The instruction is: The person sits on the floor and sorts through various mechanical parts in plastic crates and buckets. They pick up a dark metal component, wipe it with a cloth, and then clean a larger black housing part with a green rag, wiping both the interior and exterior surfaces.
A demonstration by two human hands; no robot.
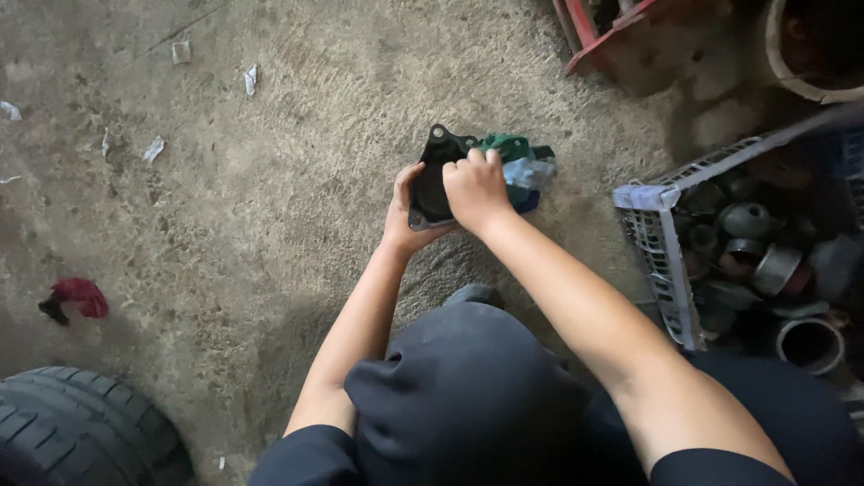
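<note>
Both hands [450,198] on black bracket [432,180]

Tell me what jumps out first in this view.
At centre, the left hand and right hand grip a black metal part against a green and blue rag above the concrete floor. A white crate of metal parts sits at right, and a tyre at bottom left.

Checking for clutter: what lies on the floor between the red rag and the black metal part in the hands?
In the head view, only bare rough concrete floor lies between the crumpled red rag and the black metal part.
</note>
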